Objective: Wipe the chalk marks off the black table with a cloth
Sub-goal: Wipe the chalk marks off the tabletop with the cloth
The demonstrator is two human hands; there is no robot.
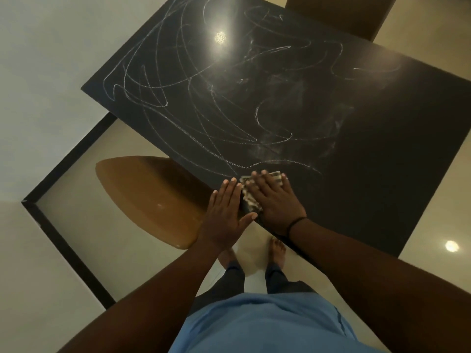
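Observation:
The black table (369, 138) fills the upper right of the head view. White chalk marks (183, 98) loop across its left and middle; the right part is dark, with faint smears. A small striped cloth (251, 200) lies at the table's near edge. My right hand (274, 202) presses flat on the cloth with straight fingers, covering most of it. My left hand (225, 215) is flat and open just left of the cloth, at the table's edge, fingers straight, thumb reaching toward the cloth.
A brown chair seat (147, 197) sticks out from under the table's left side. Another brown chair (339, 14) stands at the far side. A black-framed panel (63, 159) lies at the left. The glossy floor (433, 250) reflects a lamp; my bare feet stand below the edge.

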